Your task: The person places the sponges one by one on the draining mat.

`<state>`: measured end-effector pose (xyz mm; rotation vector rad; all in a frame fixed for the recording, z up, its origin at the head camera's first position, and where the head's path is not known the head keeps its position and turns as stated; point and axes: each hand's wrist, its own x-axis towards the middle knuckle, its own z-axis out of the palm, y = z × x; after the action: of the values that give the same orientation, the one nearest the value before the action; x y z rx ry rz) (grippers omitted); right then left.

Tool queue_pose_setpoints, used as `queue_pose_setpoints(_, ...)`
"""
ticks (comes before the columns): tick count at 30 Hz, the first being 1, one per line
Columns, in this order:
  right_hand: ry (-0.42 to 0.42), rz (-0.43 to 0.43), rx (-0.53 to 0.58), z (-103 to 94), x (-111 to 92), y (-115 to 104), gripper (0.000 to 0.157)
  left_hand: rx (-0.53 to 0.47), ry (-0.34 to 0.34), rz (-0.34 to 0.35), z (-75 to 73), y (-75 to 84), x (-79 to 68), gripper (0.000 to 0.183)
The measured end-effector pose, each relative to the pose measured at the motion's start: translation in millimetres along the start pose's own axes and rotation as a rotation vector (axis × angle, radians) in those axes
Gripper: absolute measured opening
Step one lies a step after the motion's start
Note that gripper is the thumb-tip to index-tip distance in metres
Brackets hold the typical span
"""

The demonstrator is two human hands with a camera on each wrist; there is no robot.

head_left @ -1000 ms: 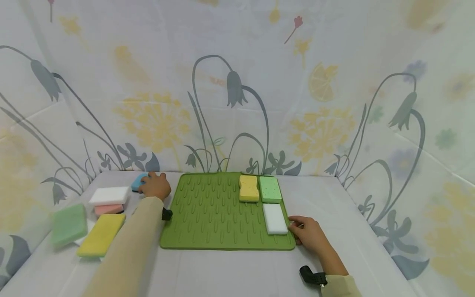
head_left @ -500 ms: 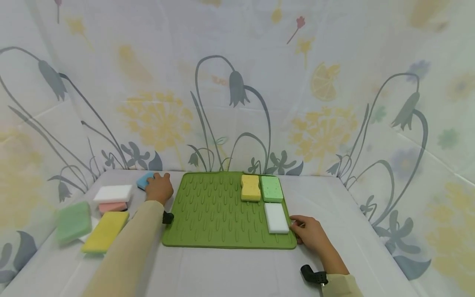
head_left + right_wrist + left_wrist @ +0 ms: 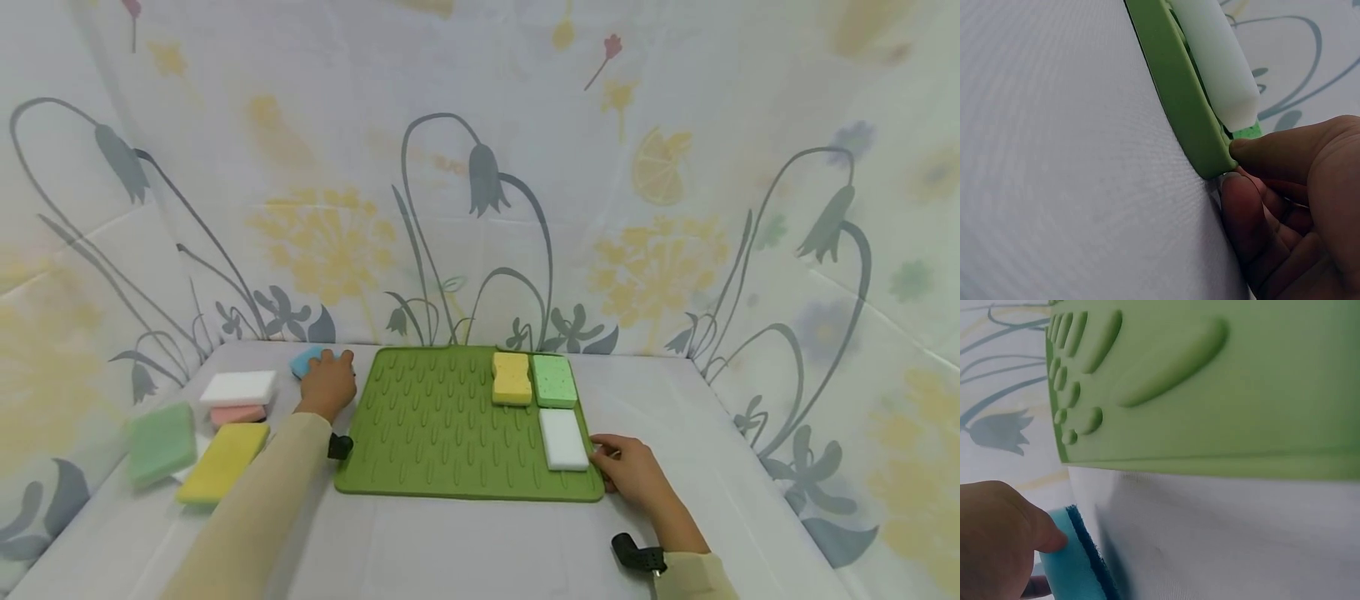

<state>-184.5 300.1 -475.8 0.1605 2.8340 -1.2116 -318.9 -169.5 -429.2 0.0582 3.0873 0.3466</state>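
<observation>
Left hand grips blue sponge, dark scrub layer on one face, left of green mat, near far edge of tabletop. Right hand pinches mat's right rim by near corner, thumb on top, fingertip below. Hands well apart. On mat, right side: yellow sponge, light green sponge beside it, white block nearer right hand. Left pile: second white block, pink sponge, green pad, yellow pad. Writing: faint orange lettering on floral backdrop, too blurred to read.
</observation>
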Motion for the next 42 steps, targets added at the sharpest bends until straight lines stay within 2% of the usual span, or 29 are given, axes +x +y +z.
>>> queue_pose_setpoints(13, -0.004, -0.006, -0.012, 0.1, 1, 2, 0.038, 0.093, 0.038, 0.108, 2.9, 11.6, -16.2, 0.041)
queue_pose_setpoints(21, -0.012, -0.006, -0.014, -0.7, 0, -1, 0.039, 0.126, 0.087, 0.167, 7.6, 21.7, -25.8, 0.04)
queue_pose_setpoints(29, -0.013, -0.006, -0.023, -2.4, 0, -1, 0.039, 0.128, 0.134, 0.252, 4.8, 42.0, -42.5, 0.034)
queue_pose_setpoints(34, -0.022, -0.005, -0.024, -2.3, 0, -1, 0.04, 0.144, 0.167, 0.296, 8.0, 55.0, -52.7, 0.034)
queue_pose_setpoints(42, -0.025, -0.009, -0.021, -2.9, 0, -2, 0.039, 0.151, 0.258, 0.415, 11.7, 72.9, -68.9, 0.028)
